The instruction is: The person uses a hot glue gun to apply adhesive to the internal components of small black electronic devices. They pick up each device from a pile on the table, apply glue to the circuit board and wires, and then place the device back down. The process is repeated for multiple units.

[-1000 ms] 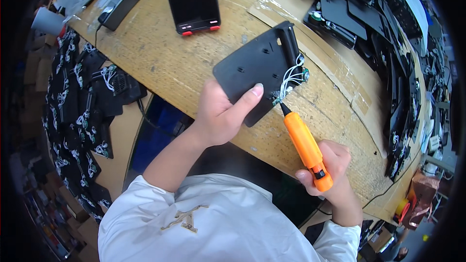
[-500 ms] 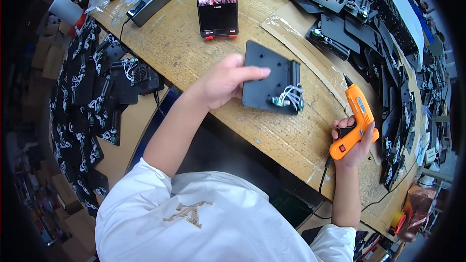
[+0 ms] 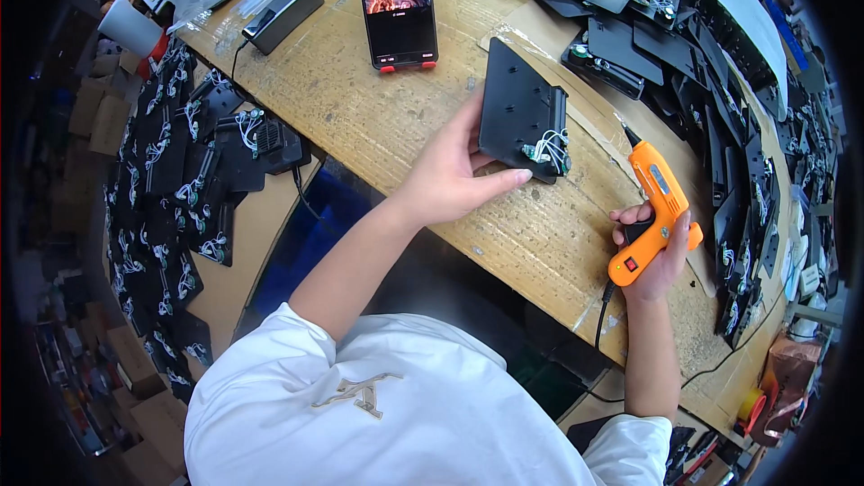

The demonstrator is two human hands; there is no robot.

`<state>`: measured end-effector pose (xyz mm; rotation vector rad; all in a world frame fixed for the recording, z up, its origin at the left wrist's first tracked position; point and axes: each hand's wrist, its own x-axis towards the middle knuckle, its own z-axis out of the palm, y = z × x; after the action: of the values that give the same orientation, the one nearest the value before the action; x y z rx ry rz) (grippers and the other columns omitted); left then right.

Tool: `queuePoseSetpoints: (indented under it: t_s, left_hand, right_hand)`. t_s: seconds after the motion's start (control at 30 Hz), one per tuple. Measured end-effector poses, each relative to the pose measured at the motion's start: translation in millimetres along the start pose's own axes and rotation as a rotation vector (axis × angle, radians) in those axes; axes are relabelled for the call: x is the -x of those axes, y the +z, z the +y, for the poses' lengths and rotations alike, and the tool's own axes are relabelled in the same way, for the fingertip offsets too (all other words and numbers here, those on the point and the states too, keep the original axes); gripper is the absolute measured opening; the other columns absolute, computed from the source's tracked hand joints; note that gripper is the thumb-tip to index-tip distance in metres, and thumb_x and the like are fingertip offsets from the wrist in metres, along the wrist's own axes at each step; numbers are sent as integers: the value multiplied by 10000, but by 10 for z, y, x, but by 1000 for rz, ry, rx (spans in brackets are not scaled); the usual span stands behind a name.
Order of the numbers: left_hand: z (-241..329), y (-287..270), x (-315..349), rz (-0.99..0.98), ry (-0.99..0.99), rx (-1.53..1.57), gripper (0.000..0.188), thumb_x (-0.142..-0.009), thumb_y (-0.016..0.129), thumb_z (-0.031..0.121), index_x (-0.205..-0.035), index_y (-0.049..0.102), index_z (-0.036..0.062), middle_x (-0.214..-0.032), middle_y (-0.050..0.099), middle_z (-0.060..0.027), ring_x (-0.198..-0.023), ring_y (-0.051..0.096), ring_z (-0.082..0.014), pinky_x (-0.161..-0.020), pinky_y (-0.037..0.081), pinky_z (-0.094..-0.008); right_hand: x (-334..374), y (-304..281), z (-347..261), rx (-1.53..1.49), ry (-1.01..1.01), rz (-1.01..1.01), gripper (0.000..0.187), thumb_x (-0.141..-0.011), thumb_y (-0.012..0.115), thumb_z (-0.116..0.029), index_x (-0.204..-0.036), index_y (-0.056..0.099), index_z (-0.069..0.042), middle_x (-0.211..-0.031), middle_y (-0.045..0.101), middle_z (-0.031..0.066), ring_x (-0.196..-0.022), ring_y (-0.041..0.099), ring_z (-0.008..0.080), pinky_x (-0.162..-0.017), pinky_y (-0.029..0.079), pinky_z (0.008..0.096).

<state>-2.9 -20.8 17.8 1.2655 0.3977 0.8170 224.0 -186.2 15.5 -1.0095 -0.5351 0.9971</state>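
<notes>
My left hand (image 3: 459, 166) grips a black plastic panel (image 3: 515, 108) by its lower left side, the thumb along the bottom edge. The panel is held tilted above the bench. Near its lower right corner sits a small green circuit board (image 3: 544, 153) with looped white wires. In my right hand (image 3: 659, 261) is an orange hot glue gun (image 3: 661, 202), its dark nozzle aimed up and to the left, apart from the panel. Fingers wrap the handle near the black trigger. A black cord runs down from the handle's base.
A phone (image 3: 399, 27) stands upright on red feet at the back of the cardboard-covered bench (image 3: 360, 117), right of a black box-shaped device (image 3: 283, 18). Many similar panels lie heaped at the right (image 3: 711, 117) and at the left (image 3: 171, 180). A white cup (image 3: 130, 27) stands far left.
The panel has moved up and right and is tilted more steeply. My left thumb has shifted from its face to the bottom edge. The glue gun has moved only slightly.
</notes>
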Motion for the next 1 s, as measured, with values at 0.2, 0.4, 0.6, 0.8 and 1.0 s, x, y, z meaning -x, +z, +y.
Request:
queuePoseSetpoints:
  t_s: [0.2,0.4,0.6,0.8,1.0]
  left_hand:
    - [-92,-1,-70,76,-79,-38,250,-934,551,-2,-1184,543,-12,-1075,643,-88,-999,630,-155,-921,513,-313]
    - [119,-160,-66,160,-27,-222,273,-980,503,75,-1239,523,-9,-986,672,-73,-852,662,-119,-728,567,-263]
    - [38,-241,-90,115,45,-272,312,-999,469,84,-1293,467,-21,-982,672,-87,-796,670,-106,-670,562,-215]
    - [12,-255,-86,99,83,-329,316,-1006,463,98,-1297,441,-26,-949,681,-88,-764,669,-93,-666,557,-202]
    - [-8,-283,-83,84,105,-368,341,-1008,464,112,-1318,432,-26,-955,682,-83,-765,669,-90,-660,560,-206]
  right_hand:
    - [24,-39,4,28,11,-61,555,-971,377,-548,-1073,550,-31,-885,627,122,-910,641,290,-654,486,333]
    - [140,68,-92,87,93,-137,685,-936,371,-636,-1097,559,2,-1026,590,169,-1058,575,300,-750,523,375]
    - [211,81,-82,270,82,-333,653,-879,573,-552,-1107,606,59,-990,656,169,-923,652,266,-810,531,381]
    - [159,131,-10,572,-84,-312,635,-906,543,-510,-1107,629,86,-856,688,151,-752,671,211,-717,532,313]
    - [126,223,11,630,-98,-248,633,-917,511,-527,-1064,646,74,-784,686,130,-690,663,192,-660,522,298]
